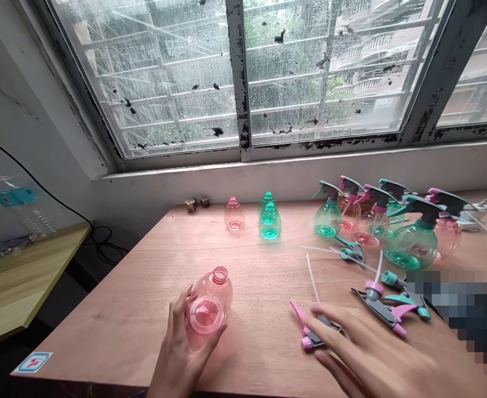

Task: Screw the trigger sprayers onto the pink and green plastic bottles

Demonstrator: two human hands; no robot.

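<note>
My left hand (187,337) is wrapped round a pink see-through spray bottle (216,296), whose threaded neck is uncapped and tilted up and away. My right hand (367,345) reaches over a pink and grey spray trigger head (313,338) with its fingers stretched out, partly covering it. The fingertips are at the trigger head, though a grip on it does not show. A thin clear dip tube (313,276) points away from that head. Beside the right hand lie another pink and grey trigger head (378,309) and a green and grey one (409,296).
Uncapped bottles, one pink (234,214) and two green (270,222), stand near the wall. Several assembled spray bottles (413,243) crowd the back right. A further green trigger head (353,252) lies before them. A sticker (33,362) marks the front left corner.
</note>
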